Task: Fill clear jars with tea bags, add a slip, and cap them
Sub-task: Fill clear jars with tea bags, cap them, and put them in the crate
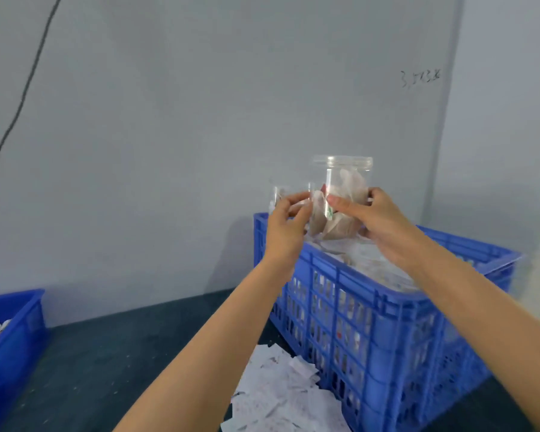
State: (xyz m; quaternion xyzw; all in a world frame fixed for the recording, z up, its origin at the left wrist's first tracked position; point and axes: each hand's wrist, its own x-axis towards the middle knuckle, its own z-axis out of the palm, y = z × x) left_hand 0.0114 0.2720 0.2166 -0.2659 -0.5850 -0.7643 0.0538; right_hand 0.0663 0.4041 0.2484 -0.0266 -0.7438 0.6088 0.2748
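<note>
My right hand [378, 219] grips a clear jar [345, 194] packed with brownish tea bags and holds it up above the blue crate [371, 313]. The jar is upright and its wide rim shows at the top. My left hand [286, 226] holds a clear round cap [292, 196] by its edge, just left of the jar and a little lower than the jar's mouth. The cap is off the jar.
The blue slatted crate is heaped with tea bags and stands on a dark table against a grey wall. A pile of white paper slips [281, 391] lies in front of it. A second blue bin [10, 347] sits at the left edge.
</note>
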